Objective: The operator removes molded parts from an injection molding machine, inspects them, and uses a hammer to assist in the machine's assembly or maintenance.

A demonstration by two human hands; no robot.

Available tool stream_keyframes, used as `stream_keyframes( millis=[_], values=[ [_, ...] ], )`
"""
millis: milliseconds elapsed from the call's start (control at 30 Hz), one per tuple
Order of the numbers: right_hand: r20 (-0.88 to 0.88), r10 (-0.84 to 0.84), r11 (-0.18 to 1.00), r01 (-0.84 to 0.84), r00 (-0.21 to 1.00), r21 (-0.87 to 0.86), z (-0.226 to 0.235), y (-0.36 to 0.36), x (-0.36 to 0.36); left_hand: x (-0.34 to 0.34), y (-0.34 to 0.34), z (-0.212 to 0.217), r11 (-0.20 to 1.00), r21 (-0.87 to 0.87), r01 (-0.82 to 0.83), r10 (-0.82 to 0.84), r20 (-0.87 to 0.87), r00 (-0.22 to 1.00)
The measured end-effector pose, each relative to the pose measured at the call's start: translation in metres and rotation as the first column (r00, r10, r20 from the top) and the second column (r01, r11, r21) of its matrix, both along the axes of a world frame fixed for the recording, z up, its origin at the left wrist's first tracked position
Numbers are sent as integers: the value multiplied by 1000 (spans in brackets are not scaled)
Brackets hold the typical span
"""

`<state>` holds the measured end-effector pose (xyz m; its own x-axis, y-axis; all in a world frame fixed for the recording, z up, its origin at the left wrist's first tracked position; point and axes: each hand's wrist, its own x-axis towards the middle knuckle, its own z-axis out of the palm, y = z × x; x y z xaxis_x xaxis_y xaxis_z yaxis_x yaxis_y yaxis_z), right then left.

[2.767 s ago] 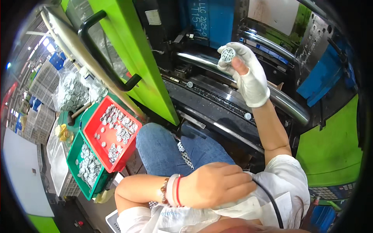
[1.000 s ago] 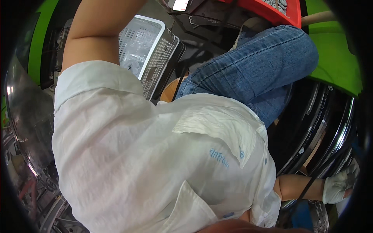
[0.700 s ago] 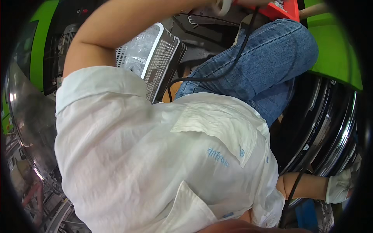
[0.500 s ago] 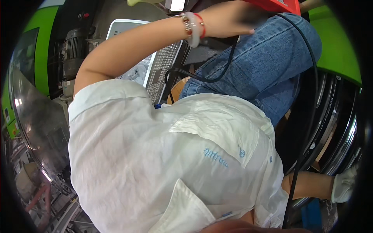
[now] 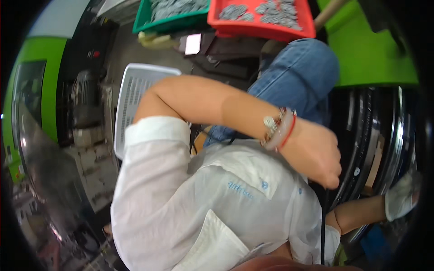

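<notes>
My left hand (image 5: 314, 156), with bracelets at the wrist, is curled into a fist in front of my shirt, right of its chest pocket. From beneath this fist a black cable (image 5: 323, 226) runs down past my shirt, and the hand appears closed around it. Inside the fist the grip itself is hidden. At the far right edge, my right hand (image 5: 401, 198) wears a white glove and reaches out beside dark, shiny machine rails (image 5: 361, 131). Its fingers are dim and partly cut off, so what it touches cannot be made out.
A red bin (image 5: 264, 30) and a green bin (image 5: 174, 22) hold grey metal pieces ahead. A white perforated basket (image 5: 131, 101) stands left, near a motor (image 5: 86, 95). A lit phone (image 5: 193, 44) lies by the bins. Green machine panels (image 5: 370, 58) flank the right.
My left hand has come back from beside the red bin, over my jeans, to my chest, drawing the cable along. My view has shifted, showing more of the bins. The gloved hand stays at the right.
</notes>
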<state>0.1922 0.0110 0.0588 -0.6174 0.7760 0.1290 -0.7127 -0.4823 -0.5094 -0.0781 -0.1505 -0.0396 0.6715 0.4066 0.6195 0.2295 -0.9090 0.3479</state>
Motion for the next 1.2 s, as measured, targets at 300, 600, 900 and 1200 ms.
stream_keyframes(
  millis=[300,600,900,1200],
  values=[
    [75,-905,286,468,419,836,22,-14,13,143,38,41,885,-132,446,-445,36,895],
    [-106,-964,66,605,244,793,63,8,81,56,79,141,981,192,2,32,-173,984],
    [60,-973,-40,417,-224,908,95,192,200,-25,184,190,875,-214,-435,459,653,602],
    [66,-985,-48,621,-159,782,105,323,265,-13,211,180,863,-225,-453,438,780,447]
  ],
)
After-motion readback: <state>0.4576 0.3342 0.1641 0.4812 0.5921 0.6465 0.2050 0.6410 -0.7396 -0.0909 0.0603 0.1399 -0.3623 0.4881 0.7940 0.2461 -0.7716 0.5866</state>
